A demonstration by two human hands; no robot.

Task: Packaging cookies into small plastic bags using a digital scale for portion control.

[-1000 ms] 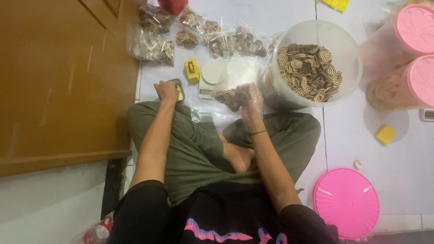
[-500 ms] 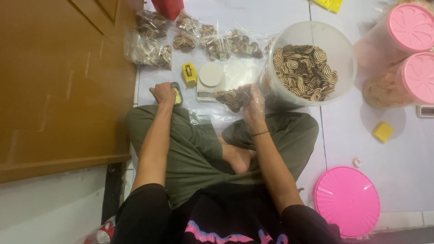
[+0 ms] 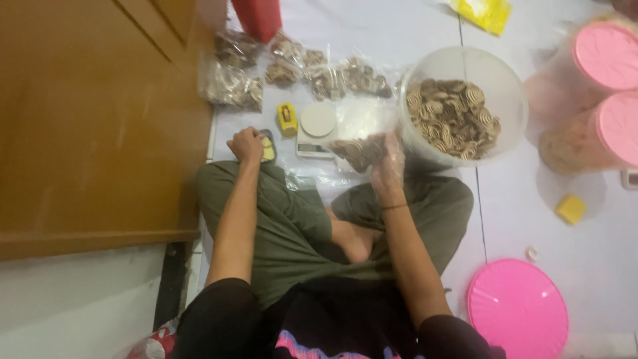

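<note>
I sit cross-legged on a white floor. My left hand (image 3: 247, 144) is closed around a small yellow and black tool (image 3: 268, 147) that rests by my left knee. My right hand (image 3: 389, 165), in a thin clear glove, grips a clear plastic bag of swirl-patterned cookies (image 3: 357, 151) in front of a small white kitchen scale (image 3: 317, 128). Just right of that hand stands a large clear tub (image 3: 467, 71) half full of the same brown and cream cookies.
Several filled cookie bags (image 3: 299, 70) lie along the far side, near a red container (image 3: 259, 16). A small yellow tape dispenser (image 3: 287, 119) sits left of the scale. Two pink-lidded jars (image 3: 601, 100) stand right; a loose pink lid (image 3: 517, 310) lies near. A wooden door (image 3: 93, 119) borders left.
Both hands stay where they were, the left on the yellow tool and the right on the cookie bag. Only the view has shifted slightly.
</note>
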